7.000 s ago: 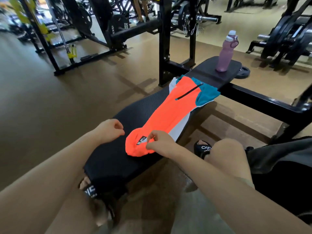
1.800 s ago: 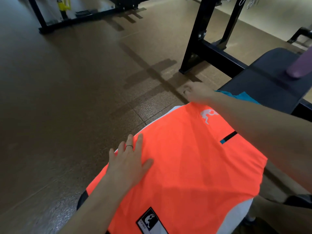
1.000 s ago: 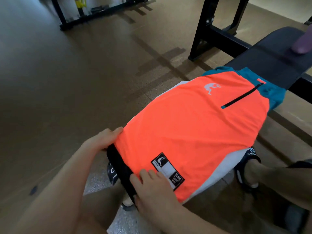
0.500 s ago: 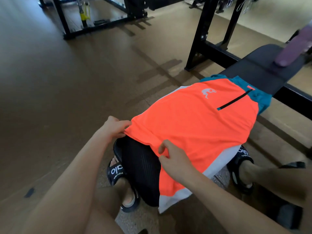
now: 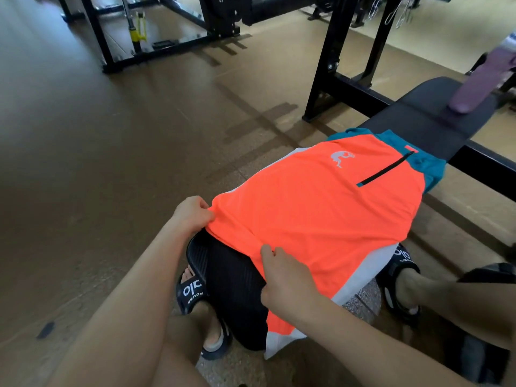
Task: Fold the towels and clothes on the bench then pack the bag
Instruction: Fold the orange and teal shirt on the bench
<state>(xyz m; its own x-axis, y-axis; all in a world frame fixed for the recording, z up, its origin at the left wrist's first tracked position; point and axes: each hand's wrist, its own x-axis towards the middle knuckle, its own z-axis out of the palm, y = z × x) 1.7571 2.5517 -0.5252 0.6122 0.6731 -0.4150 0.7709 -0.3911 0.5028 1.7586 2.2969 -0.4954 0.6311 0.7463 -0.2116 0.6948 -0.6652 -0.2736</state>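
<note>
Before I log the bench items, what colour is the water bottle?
Purple, with a pale cap; the water bottle shows, blurred, in the head view.

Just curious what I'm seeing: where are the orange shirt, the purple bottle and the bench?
orange shirt (image 5: 315,208), head view, middle of the orange panel.
purple bottle (image 5: 474,85), head view, its body.
bench (image 5: 424,121), head view, bare black pad.

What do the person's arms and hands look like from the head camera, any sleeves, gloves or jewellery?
Both forearms are bare with no sleeves in view. The left hand and right hand wear no gloves and no watch or wristband shows. Whether any finger carries a ring cannot be told here, since the fingers are curled.
</note>
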